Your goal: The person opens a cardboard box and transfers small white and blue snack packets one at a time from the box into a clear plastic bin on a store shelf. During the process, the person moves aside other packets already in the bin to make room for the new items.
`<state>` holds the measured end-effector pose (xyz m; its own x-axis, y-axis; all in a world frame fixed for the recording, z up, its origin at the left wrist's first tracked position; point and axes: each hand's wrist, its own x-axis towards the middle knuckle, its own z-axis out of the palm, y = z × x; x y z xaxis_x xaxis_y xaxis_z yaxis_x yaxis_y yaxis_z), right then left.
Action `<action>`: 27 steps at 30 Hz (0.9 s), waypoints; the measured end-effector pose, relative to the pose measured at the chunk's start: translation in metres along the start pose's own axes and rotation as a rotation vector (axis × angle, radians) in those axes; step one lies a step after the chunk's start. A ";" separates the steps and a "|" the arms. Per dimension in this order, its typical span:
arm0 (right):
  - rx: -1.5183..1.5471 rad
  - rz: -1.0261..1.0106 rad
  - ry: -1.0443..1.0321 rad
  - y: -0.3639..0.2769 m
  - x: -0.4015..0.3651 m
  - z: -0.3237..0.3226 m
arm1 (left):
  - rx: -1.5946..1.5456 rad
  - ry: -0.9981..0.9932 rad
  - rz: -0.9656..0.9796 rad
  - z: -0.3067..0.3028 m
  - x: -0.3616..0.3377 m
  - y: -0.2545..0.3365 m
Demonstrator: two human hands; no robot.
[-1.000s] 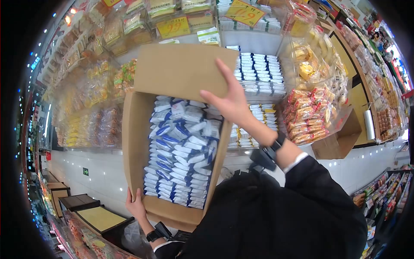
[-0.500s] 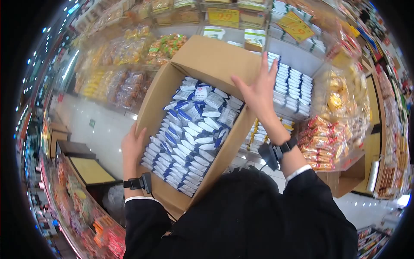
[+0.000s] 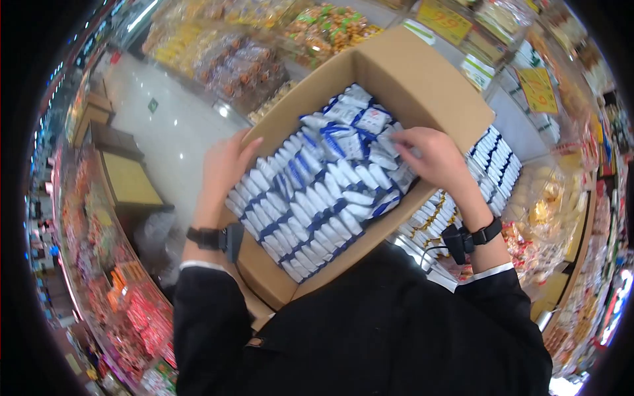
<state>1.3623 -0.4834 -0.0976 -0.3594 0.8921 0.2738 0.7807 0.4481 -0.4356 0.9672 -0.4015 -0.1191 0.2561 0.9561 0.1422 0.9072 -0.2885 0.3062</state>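
An open cardboard box (image 3: pixel 317 284) sits tilted in front of my body, with rows of white and blue packets (image 3: pixel 317 204) inside. Its far flap (image 3: pixel 422 72) is folded outward. My left hand (image 3: pixel 223 168) grips the box's left wall, its thumb over the rim and the other fingers mostly hidden outside. Over the box's right wall reaches my right hand (image 3: pixel 432 155), fingers curled at the loose packets on top. Its thumb and fingertips close at the edge of one white and blue packet (image 3: pixel 384 148).
Beyond the box are bins of wrapped snacks (image 3: pixel 241 66) and yellow price signs (image 3: pixel 444 21). To the right, a compartment holds stacked packets (image 3: pixel 495 165) beside bagged goods (image 3: pixel 545 198). Shiny floor (image 3: pixel 165 125) and a yellow-topped stand (image 3: pixel 129 178) lie left.
My right hand has left the far flap and come down to the loose packets inside the box. My left hand stays on the left wall. The view and the box have turned clockwise.
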 end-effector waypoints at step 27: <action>-0.144 -0.025 -0.529 -0.067 0.025 0.062 | -0.166 -0.092 -0.194 0.003 0.000 0.019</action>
<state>1.2688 -0.4880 -0.1150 -0.5581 0.8047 -0.2024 0.8172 0.4906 -0.3026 0.9852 -0.4071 -0.1166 0.1189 0.9927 -0.0179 0.8768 -0.0965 0.4710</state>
